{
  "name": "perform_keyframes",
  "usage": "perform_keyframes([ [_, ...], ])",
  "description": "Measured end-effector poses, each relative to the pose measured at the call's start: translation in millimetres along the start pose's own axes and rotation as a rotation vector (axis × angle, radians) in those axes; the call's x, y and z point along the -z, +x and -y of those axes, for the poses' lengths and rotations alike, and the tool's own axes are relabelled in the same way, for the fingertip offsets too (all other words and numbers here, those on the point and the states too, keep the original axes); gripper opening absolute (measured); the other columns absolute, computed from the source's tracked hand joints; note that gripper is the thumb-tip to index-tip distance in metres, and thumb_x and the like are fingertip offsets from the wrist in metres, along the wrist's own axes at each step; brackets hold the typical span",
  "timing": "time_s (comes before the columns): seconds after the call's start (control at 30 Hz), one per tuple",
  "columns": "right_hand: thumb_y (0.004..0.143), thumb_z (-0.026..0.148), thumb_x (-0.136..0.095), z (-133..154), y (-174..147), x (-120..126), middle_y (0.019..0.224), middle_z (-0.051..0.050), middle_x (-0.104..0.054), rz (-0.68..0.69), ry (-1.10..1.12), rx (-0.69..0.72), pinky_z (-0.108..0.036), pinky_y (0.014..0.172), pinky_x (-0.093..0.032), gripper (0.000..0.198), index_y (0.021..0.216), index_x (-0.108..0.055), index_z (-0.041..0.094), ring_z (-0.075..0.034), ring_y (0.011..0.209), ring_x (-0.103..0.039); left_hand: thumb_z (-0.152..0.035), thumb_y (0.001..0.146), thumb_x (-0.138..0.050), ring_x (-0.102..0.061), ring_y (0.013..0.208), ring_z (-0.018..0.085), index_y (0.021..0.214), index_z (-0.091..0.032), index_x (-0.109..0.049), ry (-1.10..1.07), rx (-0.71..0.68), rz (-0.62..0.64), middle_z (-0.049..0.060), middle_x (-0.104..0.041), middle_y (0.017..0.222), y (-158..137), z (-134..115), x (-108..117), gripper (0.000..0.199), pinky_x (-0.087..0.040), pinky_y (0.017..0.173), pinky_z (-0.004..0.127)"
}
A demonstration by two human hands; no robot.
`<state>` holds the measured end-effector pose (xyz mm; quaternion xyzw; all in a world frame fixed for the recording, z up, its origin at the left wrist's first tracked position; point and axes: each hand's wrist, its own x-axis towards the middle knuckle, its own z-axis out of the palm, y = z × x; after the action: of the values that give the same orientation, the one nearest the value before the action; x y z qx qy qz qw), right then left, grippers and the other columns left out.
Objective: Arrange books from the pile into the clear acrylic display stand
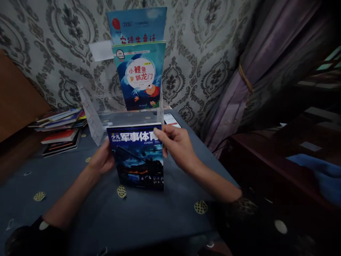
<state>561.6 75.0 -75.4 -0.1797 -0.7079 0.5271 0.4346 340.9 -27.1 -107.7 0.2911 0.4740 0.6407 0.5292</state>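
Note:
Between my two hands a dark blue book (138,160) stands nearly upright, its tank cover facing me. My left hand (103,158) is closed on its left edge, with the fingertips hidden behind it. At the upper right corner my right hand (176,142) pinches the book, thumb on the front cover. Just beyond is a clear plastic book stand (92,117) with tiers. A turquoise book with a fish cover (141,78) stands upright in it, and a blue book (137,25) rises behind that, partly covered.
A stack of books (60,131) lies at the left of the table, which has a grey-blue cloth (106,217). Behind the stand's right side lies a phone (172,120). A patterned wall (202,46) closes the back; a tied purple curtain (234,85) hangs right.

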Motion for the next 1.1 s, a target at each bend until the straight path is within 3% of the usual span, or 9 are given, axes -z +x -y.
perform_keyframes([
  [0.07,0.087,0.054,-0.062,-25.1,13.2,0.3,0.052,0.008,-0.041,0.016,0.021,-0.131,-0.019,0.034,-0.033,0.045,0.061,-0.046,0.021,-0.007,0.039,-0.041,-0.049,0.098,-0.052,-0.073,0.085,0.02,0.109,-0.018,-0.07,0.018,0.023,-0.044,0.005,-0.077,0.094,-0.6,3.3,7.1,0.037,-0.06,0.074,0.031],
  [0.13,0.089,0.05,-0.057,-53.7,19.0,-1.5,0.053,0.006,-0.045,0.057,-0.144,-0.262,-0.021,0.038,-0.038,0.042,0.061,-0.048,0.021,-0.008,0.042,-0.043,-0.051,0.095,-0.055,-0.072,0.075,0.018,0.11,-0.018,-0.068,0.127,0.072,-0.103,0.006,-0.075,0.091,1.8,11.3,16.5,0.038,-0.059,0.064,0.028],
  [0.2,0.087,0.039,-0.06,-79.2,18.4,-3.4,0.05,0.006,-0.047,0.047,-0.331,-0.306,-0.023,0.044,-0.04,0.038,0.057,-0.046,0.021,-0.011,0.044,-0.047,-0.047,0.089,-0.064,-0.07,0.07,0.017,0.108,-0.016,-0.066,0.32,0.068,-0.174,0.007,-0.074,0.087,6.3,21.0,29.4,0.036,-0.056,0.058,0.025],
  [0.27,0.082,0.028,-0.065,-97.5,14.5,-3.8,0.052,0.004,-0.051,0.014,-0.419,-0.299,-0.025,0.052,-0.043,0.032,0.056,-0.048,0.021,-0.013,0.052,-0.054,-0.043,0.083,-0.069,-0.07,0.077,0.019,0.109,-0.016,-0.064,0.537,-0.023,-0.222,0.007,-0.073,0.089,10.7,29.1,43.2,0.038,-0.054,0.058,0.024],
  [0.4,0.079,0.022,-0.068,-115.0,8.3,0.9,0.068,-0.001,-0.067,-0.016,-0.47,-0.274,-0.028,0.067,-0.049,0.005,0.076,-0.065,0.019,-0.018,0.069,-0.065,-0.046,0.089,-0.053,-0.069,0.095,0.025,0.107,-0.017,-0.066,0.969,-0.273,-0.135,0.01,-0.072,0.101,11.6,35.8,57.3,0.037,-0.057,0.069,0.032],
  [0.53,0.081,0.017,-0.066,-122.5,4.0,5.8,0.084,-0.005,-0.074,-0.027,-0.488,-0.247,-0.031,0.072,-0.054,0.018,0.098,-0.07,0.018,-0.018,0.075,-0.069,-0.04,0.097,-0.042,-0.067,0.105,0.025,0.111,-0.019,-0.068,1.3,-0.504,-0.033,0.01,-0.07,0.113,6.7,40.4,52.1,0.036,-0.054,0.094,0.044],
  [0.73,0.083,0.013,-0.061,-119.3,-9.1,5.0,0.094,-0.006,-0.075,0.015,-0.555,-0.149,-0.031,0.074,-0.056,0.023,0.104,-0.07,0.017,-0.018,0.08,-0.07,-0.038,0.101,-0.04,-0.062,0.122,0.027,0.122,-0.019,-0.064,1.465,-0.607,0.02,0.012,-0.066,0.132,7.0,53.9,56.4,0.037,-0.049,0.105,0.048],
  [0.9,0.086,0.013,-0.058,-112.5,-13.5,2.6,0.095,-0.007,-0.075,0.058,-0.601,-0.128,-0.031,0.076,-0.054,0.019,0.099,-0.072,0.017,-0.02,0.084,-0.07,-0.036,0.102,-0.041,-0.063,0.123,0.027,0.122,-0.019,-0.065,1.486,-0.686,0.051,0.011,-0.067,0.131,12.6,55.8,64.0,0.036,-0.05,0.105,0.049],
  [1.1,0.088,0.013,-0.055,-112.3,-14.3,3.8,0.095,-0.006,-0.075,0.073,-0.612,-0.085,-0.031,0.077,-0.053,0.017,0.095,-0.071,0.018,-0.019,0.085,-0.07,-0.037,0.102,-0.042,-0.061,0.125,0.027,0.124,-0.021,-0.066,1.456,-0.686,0.083,0.011,-0.066,0.133,19.8,56.8,64.3,0.037,-0.05,0.107,0.05],
])
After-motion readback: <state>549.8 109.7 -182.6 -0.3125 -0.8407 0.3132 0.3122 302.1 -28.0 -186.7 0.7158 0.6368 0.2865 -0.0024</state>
